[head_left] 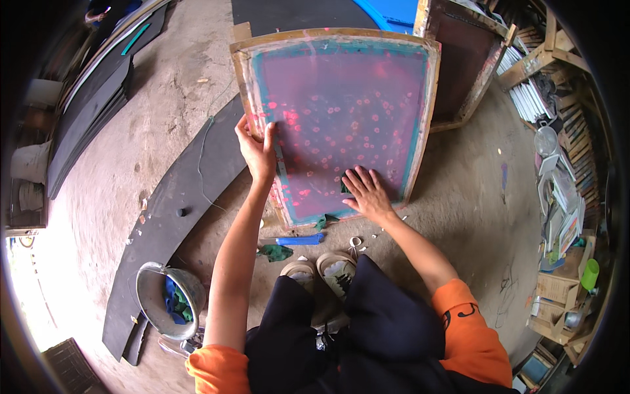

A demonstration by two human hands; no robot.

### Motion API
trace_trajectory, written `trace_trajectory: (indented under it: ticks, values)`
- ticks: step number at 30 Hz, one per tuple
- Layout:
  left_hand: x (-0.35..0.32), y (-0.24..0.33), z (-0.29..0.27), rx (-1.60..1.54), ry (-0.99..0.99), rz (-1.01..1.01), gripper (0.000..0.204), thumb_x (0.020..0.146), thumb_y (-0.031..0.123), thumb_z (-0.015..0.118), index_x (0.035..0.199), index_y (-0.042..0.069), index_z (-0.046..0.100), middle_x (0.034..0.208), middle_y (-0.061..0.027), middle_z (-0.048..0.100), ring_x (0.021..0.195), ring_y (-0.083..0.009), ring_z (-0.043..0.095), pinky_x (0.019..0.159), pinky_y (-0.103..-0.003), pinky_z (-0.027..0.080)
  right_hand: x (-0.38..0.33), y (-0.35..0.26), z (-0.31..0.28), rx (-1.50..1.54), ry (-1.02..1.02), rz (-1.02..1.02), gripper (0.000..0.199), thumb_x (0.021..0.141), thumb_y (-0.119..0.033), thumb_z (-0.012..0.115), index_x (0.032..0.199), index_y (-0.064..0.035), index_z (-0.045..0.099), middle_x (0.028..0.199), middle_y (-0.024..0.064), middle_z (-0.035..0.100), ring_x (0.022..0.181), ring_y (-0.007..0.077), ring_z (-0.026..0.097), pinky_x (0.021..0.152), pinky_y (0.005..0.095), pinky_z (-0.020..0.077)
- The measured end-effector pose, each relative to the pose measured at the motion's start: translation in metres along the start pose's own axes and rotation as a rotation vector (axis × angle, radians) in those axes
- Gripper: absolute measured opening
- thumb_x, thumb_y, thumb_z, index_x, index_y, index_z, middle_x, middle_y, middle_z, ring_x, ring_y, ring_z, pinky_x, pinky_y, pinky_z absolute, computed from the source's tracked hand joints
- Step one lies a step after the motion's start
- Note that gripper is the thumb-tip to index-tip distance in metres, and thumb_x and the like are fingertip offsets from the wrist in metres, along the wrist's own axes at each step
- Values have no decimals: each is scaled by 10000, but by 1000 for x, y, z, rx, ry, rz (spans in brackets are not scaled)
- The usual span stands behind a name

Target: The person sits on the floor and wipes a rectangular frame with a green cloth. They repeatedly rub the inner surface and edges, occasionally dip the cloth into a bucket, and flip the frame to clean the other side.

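A screen-printing frame (341, 98) with a wooden rim stands tilted on the floor in front of my feet. Its purple mesh has a teal border, small flower marks and pink stains. My left hand (260, 151) grips the frame's left edge, thumb on the front and fingers behind. Flat against the lower right of the mesh lies my right hand (366, 193), fingers stretched out. A bit of dark green cloth (344, 186) peeks out beside its fingers; the palm hides the rest. Below the frame are a green rag (275, 252) and a blue strip-like tool (300, 240).
A grey bucket (147, 289) holding blue and green rags stands at lower left, by a long black sheet (157, 243). Another screen frame (462, 65) leans behind on the right. Cluttered shelves (558, 276) line the right side; dark sheets (98, 111) are stacked at far left.
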State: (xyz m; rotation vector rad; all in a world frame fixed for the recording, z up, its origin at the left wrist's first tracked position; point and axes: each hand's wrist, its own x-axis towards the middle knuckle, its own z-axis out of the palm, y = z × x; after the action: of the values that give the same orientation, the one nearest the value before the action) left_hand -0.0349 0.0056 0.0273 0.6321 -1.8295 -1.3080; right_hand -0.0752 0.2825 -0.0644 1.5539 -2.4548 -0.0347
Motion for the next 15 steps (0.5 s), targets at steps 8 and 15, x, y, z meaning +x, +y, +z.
trace_trajectory:
  ticks: [8,15]
  values:
    - [1,-6,1,86,71,122,383,883,249,532,1148,-1,413,875,-149,571,737,-196,536,697,-318,438,164,37,-97,14,586,513,730,842,-427,494,1382,-17,224,1440,165,204,1338,338,161,1062,531,107]
    - [-18,-3,-4,-44,-28,-5,435,854,191,587,1213,43,391,794,-65,525,621,-117,501,582,-263,433,61,-26,-27,-92,43,-203,643,860,-489,408,1396,-167,257,1476,12,160,1364,201,115,1092,454,110]
